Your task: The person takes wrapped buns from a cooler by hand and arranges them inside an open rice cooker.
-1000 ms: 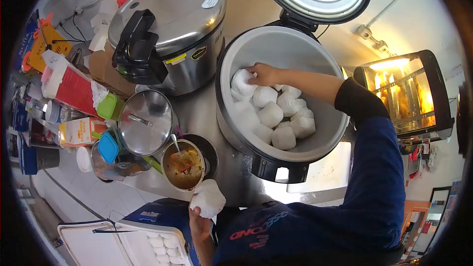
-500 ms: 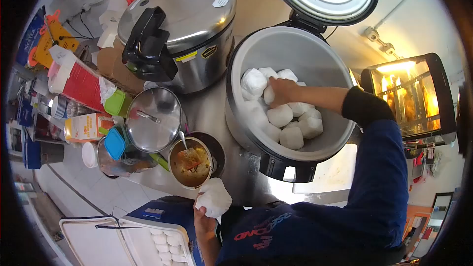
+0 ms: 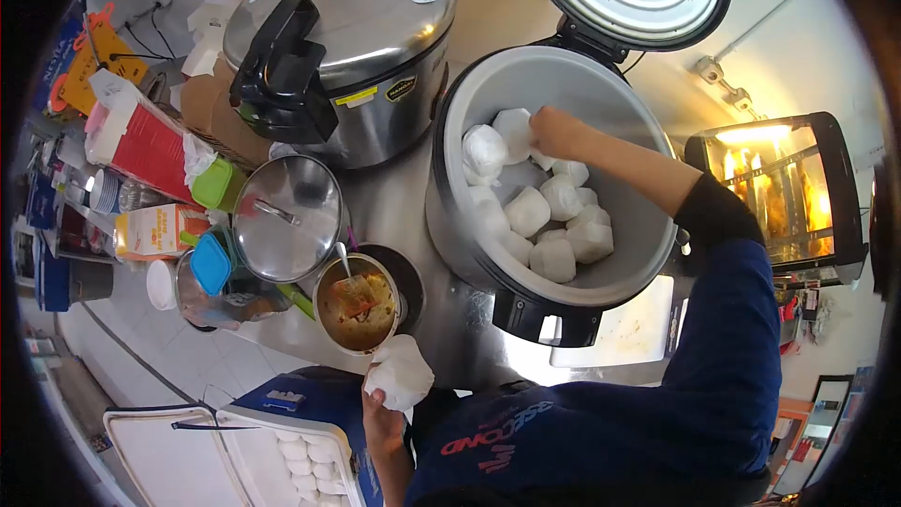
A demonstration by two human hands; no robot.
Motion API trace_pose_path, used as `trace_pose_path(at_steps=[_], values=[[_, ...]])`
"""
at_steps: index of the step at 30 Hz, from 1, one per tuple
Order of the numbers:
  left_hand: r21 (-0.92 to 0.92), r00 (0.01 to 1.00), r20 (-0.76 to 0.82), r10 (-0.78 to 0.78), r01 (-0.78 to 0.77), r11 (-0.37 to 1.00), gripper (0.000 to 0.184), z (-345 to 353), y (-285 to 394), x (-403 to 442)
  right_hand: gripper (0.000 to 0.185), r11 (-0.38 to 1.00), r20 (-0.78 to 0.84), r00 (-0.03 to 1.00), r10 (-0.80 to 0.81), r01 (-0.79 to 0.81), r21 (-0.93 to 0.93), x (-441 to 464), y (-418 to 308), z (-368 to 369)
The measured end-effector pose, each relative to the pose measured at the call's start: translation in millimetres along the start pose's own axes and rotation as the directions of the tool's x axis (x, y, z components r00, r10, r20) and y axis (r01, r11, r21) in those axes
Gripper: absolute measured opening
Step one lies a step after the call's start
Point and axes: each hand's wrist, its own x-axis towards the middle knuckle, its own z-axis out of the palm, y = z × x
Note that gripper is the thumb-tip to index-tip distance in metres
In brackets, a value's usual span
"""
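Observation:
My left hand (image 3: 383,424) is closed round a white paper-wrapped bundle (image 3: 401,376), low in front of my body beside the blue cooler. Inside the open rice cooker (image 3: 638,183), my right hand (image 3: 559,135) pinches another white wrapped bundle (image 3: 513,133) near the far wall of the pot. Its fingertips are partly hidden behind the hand. Several similar wrapped bundles (image 3: 554,261) lie heaped on the pot's floor, one of them (image 3: 484,150) against the left wall.
A second, lidded rice cooker (image 3: 385,122) stands at the left. Near the counter's front edge are a pot of sauce (image 3: 336,324) with a spoon and a steel lid (image 3: 287,218). An open cooler (image 3: 352,432) holds more bundles. A lit glass display case (image 3: 779,192) stands right.
My right hand has moved up and slightly right inside the cooker, and the bundle at its fingers has shifted toward the far wall. My left hand still holds its bundle.

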Motion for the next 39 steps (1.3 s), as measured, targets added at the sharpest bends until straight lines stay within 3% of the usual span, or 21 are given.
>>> trace_pose_path(at_steps=[1,2,4,7,9,12,15,18,21,24,27,30,31,32,35,36,39], values=[[-0.008,1.0,-0.02,-0.013,0.013,1.0,0.069,-1,-2,0,0.049,0.978,0.014,0.995,-0.097,0.098,-0.182,-11,-1,4],[-0.015,0.999,-0.037,-0.026,0.026,1.0,0.069,-4,-5,1,0.05,0.959,0.198,0.966,-0.166,0.205,-0.195,-12,1,25],[-0.006,0.999,-0.032,-0.039,0.038,0.999,0.069,-3,-5,4,0.051,0.896,0.394,0.899,-0.192,0.324,-0.303,-28,-13,42],[0.003,0.998,-0.054,-0.035,0.036,0.999,0.072,11,3,5,0.051,0.766,0.448,0.89,-0.089,0.349,-0.541,-38,-34,51],[-0.034,0.985,-0.166,-0.054,0.049,0.998,0.079,16,5,0,0.051,0.747,0.5,0.866,0.0,0.332,-0.576,-29,-29,64],[-0.057,0.994,-0.097,-0.04,0.035,0.998,0.078,13,6,4,0.046,0.739,0.417,0.907,0.059,0.241,-0.629,-26,-25,64],[-0.067,0.992,-0.118,-0.036,0.028,0.997,0.077,12,7,3,0.058,0.912,0.185,0.981,0.064,0.018,-0.41,-30,2,45],[-0.061,0.992,-0.122,-0.031,0.023,0.998,0.076,9,6,4,0.058,0.955,-0.152,0.984,0.089,-0.127,-0.267,-45,9,8],[-0.04,0.994,-0.099,-0.041,0.038,0.999,0.074,8,7,5,0.048,0.946,-0.171,0.977,0.129,-0.173,-0.275,-28,35,32],[-0.055,0.991,-0.13,-0.039,0.032,0.998,0.073,16,8,1,0.036,0.978,-0.133,0.982,0.133,-0.151,-0.144,-20,39,36],[-0.071,0.999,-0.006,-0.034,0.033,0.997,0.068,-6,-4,0,0.041,0.981,-0.064,0.98,0.188,-0.19,-0.031,-15,40,29],[-0.05,0.999,0.045,-0.02,0.022,0.999,0.068,-6,-7,0,0.049,0.98,0.252,0.965,-0.075,0.118,-0.161,-33,-5,6],[-0.05,0.999,0.038,-0.025,0.027,0.998,0.068,-6,-9,0,0.055,0.92,0.147,0.921,-0.361,0.378,-0.106,-26,4,40],[-0.048,0.999,0.032,-0.031,0.032,0.998,0.068,-8,-11,0,0.062,0.787,0.025,0.79,-0.612,0.612,-0.083,-21,11,74],[-0.058,0.996,-0.089,-0.02,0.015,0.998,0.072,13,-6,-2,0.067,0.832,0.313,0.844,-0.437,0.511,-0.216,-43,-41,48],[-0.065,0.988,-0.151,-0.011,0.001,0.998,0.074,20,-3,-3,0.069,0.821,0.311,0.843,-0.439,0.517,-0.242,-43,-45,50],[-0.068,0.992,-0.129,0.004,-0.013,0.998,0.075,15,-4,-4,0.073,0.819,0.303,0.859,-0.412,0.495,-0.29,-42,-44,50]])
